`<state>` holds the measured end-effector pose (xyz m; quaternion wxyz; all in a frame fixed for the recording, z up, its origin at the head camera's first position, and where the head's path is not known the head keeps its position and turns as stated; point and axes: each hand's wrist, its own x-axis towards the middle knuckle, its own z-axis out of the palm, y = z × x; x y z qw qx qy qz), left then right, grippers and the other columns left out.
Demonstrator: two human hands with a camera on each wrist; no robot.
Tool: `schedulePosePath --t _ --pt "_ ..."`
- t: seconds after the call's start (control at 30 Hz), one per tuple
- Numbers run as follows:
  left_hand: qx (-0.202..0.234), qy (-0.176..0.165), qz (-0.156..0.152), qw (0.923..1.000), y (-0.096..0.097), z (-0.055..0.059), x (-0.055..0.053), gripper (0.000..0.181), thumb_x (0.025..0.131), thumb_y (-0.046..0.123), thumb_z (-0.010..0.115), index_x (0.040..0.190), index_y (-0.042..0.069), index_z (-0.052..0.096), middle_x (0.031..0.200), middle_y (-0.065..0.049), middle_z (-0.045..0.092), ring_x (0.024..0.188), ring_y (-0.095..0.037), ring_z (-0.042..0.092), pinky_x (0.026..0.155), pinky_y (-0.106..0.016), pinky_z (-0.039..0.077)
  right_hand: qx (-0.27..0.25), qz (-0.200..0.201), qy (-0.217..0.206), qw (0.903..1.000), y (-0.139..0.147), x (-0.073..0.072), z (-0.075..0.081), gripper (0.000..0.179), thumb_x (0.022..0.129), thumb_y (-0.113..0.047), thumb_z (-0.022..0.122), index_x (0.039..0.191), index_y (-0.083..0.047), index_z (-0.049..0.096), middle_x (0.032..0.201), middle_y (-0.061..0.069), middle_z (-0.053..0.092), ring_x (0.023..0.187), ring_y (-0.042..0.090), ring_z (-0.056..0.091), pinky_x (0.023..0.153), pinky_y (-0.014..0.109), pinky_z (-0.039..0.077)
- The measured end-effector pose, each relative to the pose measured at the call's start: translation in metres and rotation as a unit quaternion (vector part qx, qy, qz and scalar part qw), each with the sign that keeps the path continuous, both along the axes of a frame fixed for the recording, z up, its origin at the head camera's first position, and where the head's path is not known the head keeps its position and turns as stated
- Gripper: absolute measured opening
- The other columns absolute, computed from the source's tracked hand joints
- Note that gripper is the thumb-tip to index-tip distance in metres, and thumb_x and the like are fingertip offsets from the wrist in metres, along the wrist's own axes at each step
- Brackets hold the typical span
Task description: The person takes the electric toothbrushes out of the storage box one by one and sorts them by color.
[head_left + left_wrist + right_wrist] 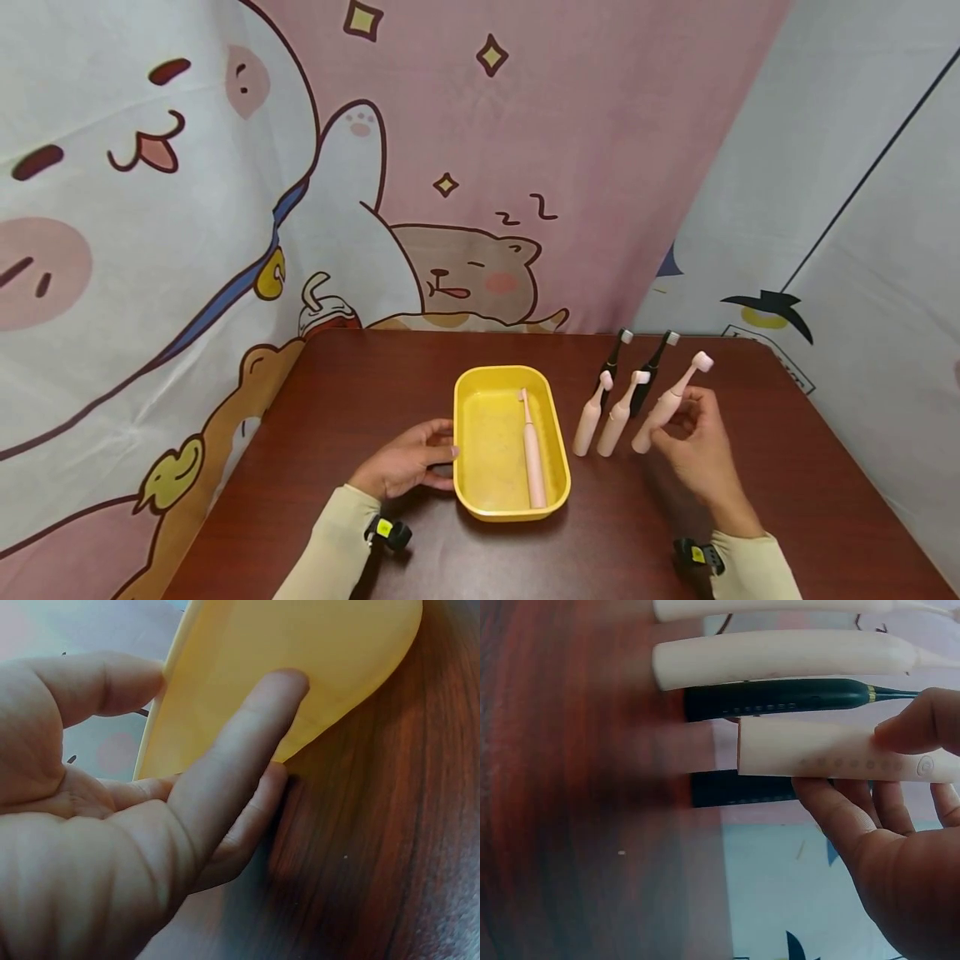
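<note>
My right hand (pixel 701 454) pinches a pale pink electric toothbrush (pixel 663 415) by its handle, thumb on one side and fingers on the other. It leans to the right with its brush head up; small marks and a round button (pixel 925 766) show along the handle. My left hand (pixel 408 457) touches the left side of a yellow tray (pixel 462 417), its thumb (pixel 247 735) straight against the wall. Inside the tray, along its right side, lies another pink electric toothbrush (pixel 532 462).
Two more pink toothbrushes, one left (pixel 588 427) and one right (pixel 617 428), stand upright between the tray and my right hand. Behind them stand two black toothbrushes, a left one (pixel 612 360) and a right one (pixel 654 368). A cartoon-printed curtain (pixel 600 167) hangs behind the brown table (pixel 360 375).
</note>
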<state>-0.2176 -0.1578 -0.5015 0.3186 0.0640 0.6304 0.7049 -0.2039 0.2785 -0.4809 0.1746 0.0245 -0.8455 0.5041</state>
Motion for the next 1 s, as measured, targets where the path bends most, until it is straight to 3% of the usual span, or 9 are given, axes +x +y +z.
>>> schedulePosePath --t 0.47,0.53,0.73,1.0 --pt "0.002 0.002 -0.003 1.0 0.0 0.0 0.0 0.061 0.106 0.007 0.059 0.158 -0.007 0.03 0.146 -0.035 0.049 0.117 -0.037 0.07 0.091 -0.05 0.065 0.025 -0.003 -0.024 0.9994 -0.002 -0.009 -0.014 0.064 0.086 0.006 0.079 0.137 0.0 0.04 0.121 0.021 0.063 0.098 -0.01 0.055 0.082 0.006 0.048" --pt "0.004 0.001 -0.002 1.0 0.001 0.0 0.0 0.061 0.107 0.006 0.059 0.158 -0.007 0.03 0.146 -0.035 0.049 0.117 -0.036 0.07 0.091 -0.05 0.065 0.035 -0.005 -0.029 0.999 -0.003 -0.009 -0.015 0.063 0.086 0.005 0.079 0.135 0.0 0.041 0.119 0.02 0.063 0.099 -0.005 0.058 0.08 0.009 0.05" --pt "0.01 -0.002 0.001 1.0 0.001 -0.001 0.001 0.06 0.107 0.005 0.057 0.158 -0.008 0.029 0.145 -0.035 0.05 0.117 -0.034 0.069 0.091 -0.052 0.065 0.061 -0.008 -0.035 0.9975 -0.006 -0.01 -0.018 0.061 0.085 0.005 0.079 0.132 -0.001 0.042 0.113 0.019 0.066 0.104 0.026 0.068 0.074 0.015 0.054" --pt "0.009 0.002 -0.001 1.0 0.0 0.0 0.001 0.061 0.106 0.005 0.057 0.159 -0.008 0.028 0.146 -0.036 0.049 0.118 -0.035 0.069 0.091 -0.051 0.065 0.064 -0.006 -0.049 0.9967 -0.008 -0.008 -0.02 0.063 0.085 0.003 0.08 0.133 -0.001 0.04 0.117 0.021 0.066 0.105 0.025 0.067 0.071 0.014 0.054"
